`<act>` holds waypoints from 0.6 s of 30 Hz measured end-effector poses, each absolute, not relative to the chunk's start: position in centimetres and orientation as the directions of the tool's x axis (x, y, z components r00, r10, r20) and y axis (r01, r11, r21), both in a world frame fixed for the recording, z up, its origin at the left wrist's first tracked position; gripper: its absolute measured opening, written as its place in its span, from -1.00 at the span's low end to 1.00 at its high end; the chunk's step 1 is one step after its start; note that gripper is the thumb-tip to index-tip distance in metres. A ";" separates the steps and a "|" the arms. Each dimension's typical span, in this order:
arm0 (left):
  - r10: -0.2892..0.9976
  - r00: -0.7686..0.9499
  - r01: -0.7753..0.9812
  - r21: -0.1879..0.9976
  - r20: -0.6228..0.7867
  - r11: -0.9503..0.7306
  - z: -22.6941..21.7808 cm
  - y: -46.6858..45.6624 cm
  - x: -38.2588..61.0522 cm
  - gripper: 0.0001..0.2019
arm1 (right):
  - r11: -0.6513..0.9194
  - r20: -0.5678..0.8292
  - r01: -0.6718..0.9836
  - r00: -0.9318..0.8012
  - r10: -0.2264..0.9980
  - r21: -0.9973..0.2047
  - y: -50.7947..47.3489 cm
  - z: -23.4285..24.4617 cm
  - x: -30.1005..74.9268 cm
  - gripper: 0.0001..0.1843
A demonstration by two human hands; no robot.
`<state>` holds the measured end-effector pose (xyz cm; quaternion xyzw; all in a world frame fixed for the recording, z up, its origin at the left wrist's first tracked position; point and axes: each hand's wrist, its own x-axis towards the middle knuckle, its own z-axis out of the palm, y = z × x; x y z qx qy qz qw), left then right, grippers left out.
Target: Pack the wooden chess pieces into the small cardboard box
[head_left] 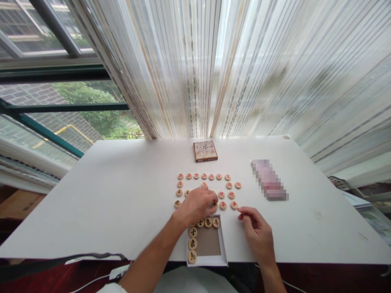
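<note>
My left hand [198, 202] reaches over the rows of Chinese chess pieces, its fingers closed on a black-lettered Chinese chess piece [214, 204]. Part of the rows is hidden beneath that hand. My right hand [257, 232] rests at the right with its fingers curled together and nothing visible in them. Its fingertips are close to a red-lettered piece [234, 205]. Below the left hand lies an open white box tray [224, 248]. Black-lettered pieces, among them a horse piece [192, 256], line its left side and far side.
A row of red-lettered pieces [204, 176] lies farther back on the white table [128, 195]. Behind it is a flat, printed box lid [205, 151]. A blurred-out pinkish object [269, 180] lies at the right. Striped curtains [195, 81] hang along the table's far edge.
</note>
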<state>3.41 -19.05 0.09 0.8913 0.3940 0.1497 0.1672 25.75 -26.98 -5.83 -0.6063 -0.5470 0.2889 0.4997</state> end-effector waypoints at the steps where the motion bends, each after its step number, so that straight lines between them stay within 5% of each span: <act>1: 0.756 0.640 0.651 0.424 0.141 -0.630 0.1 -19.0 3.4 -0.94 | 0.099 0.197 0.374 0.235 0.952 -0.922 -27.0 -5.8 25.8 -0.81; 7: 0.770 0.605 0.608 0.505 0.203 -0.612 1.5 -19.3 2.0 -0.90 | 0.100 0.199 0.369 0.239 0.950 -0.924 -26.8 -5.8 25.6 -0.80; 12: 0.811 0.519 0.420 0.745 0.272 -0.519 2.6 -21.1 0.3 -0.82 | 0.107 0.205 0.375 0.232 0.951 -0.921 -26.7 -5.8 25.7 -0.81; 18: 0.840 0.479 0.316 0.842 0.256 -0.437 2.0 -24.1 -0.7 -0.77 | 0.184 0.273 0.392 0.185 0.944 -0.902 -28.2 -4.8 24.1 -0.83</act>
